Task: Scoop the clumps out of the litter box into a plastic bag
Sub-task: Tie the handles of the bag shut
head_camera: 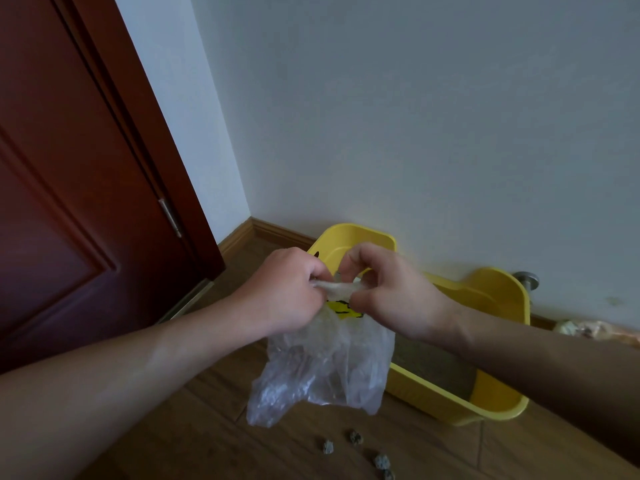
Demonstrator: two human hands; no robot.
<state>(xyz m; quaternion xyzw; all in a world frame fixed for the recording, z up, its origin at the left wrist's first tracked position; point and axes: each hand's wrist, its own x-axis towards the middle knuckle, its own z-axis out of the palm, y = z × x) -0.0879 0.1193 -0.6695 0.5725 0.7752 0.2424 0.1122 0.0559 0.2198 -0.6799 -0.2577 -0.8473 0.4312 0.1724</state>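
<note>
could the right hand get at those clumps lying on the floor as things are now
Probably not at once: the right hand and left hand both pinch the plastic bag neck. The clumps lie uncovered on the floor below the bag, so the path looks free once it lets go.

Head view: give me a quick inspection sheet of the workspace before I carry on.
Surface: wood floor, litter box beside the wall.
Job's things: yellow litter box; clear bag hanging, neck gathered; no scoop seen.
Clutter: clumps loose on floor near the box.
Hands: left hand and right hand both pinch the bag's neck.
Cables: nothing seen.
Surroundings: red-brown door left, pale wall, door stop behind the box.
</note>
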